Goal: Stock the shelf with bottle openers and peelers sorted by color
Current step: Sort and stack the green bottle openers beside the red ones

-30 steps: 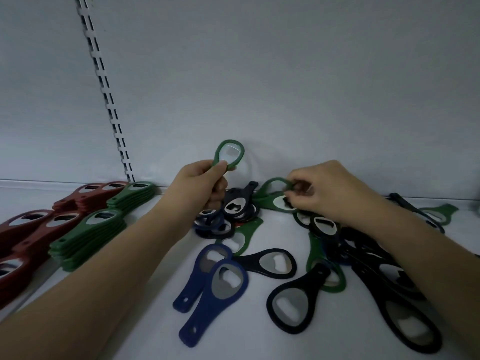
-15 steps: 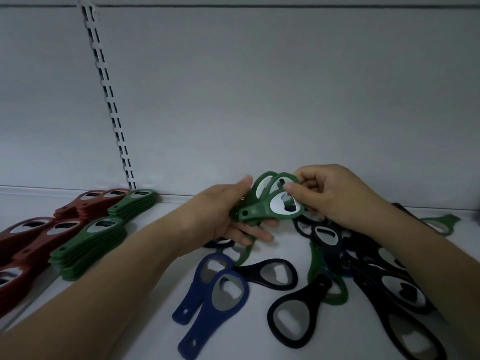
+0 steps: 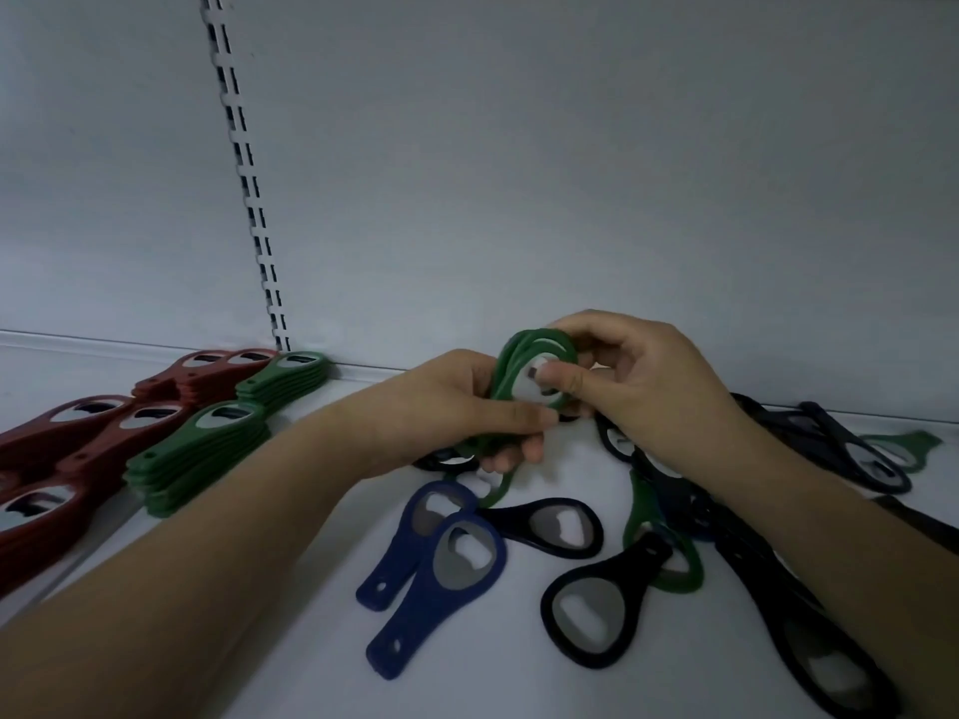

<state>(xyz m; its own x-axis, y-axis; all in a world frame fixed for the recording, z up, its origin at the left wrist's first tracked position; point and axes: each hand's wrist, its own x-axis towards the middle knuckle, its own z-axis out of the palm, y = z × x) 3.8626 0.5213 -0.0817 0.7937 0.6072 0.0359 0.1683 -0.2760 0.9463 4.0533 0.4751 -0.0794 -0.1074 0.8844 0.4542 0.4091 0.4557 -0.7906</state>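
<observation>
A small bunch of green bottle openers (image 3: 514, 376) is held upright above the shelf (image 3: 290, 537). My left hand (image 3: 462, 407) grips their handles from the left. My right hand (image 3: 633, 376) pinches their round heads, thumb on the metal plate. Below lie loose openers: two blue ones (image 3: 451, 568), black ones (image 3: 597, 609) and a green one (image 3: 669, 568) partly under the black. Two stacks of green openers (image 3: 207, 448) and rows of red openers (image 3: 67, 448) lie sorted at the left.
The grey back wall carries a slotted upright (image 3: 249, 199). More dark openers (image 3: 851, 448) and one green opener (image 3: 913, 443) lie at the far right. A bare strip of shelf runs between the green stacks and the loose pile.
The hands came together: a second ago each held a separate green opener; now both hold them stacked in one bunch, raised slightly and turned more upright.
</observation>
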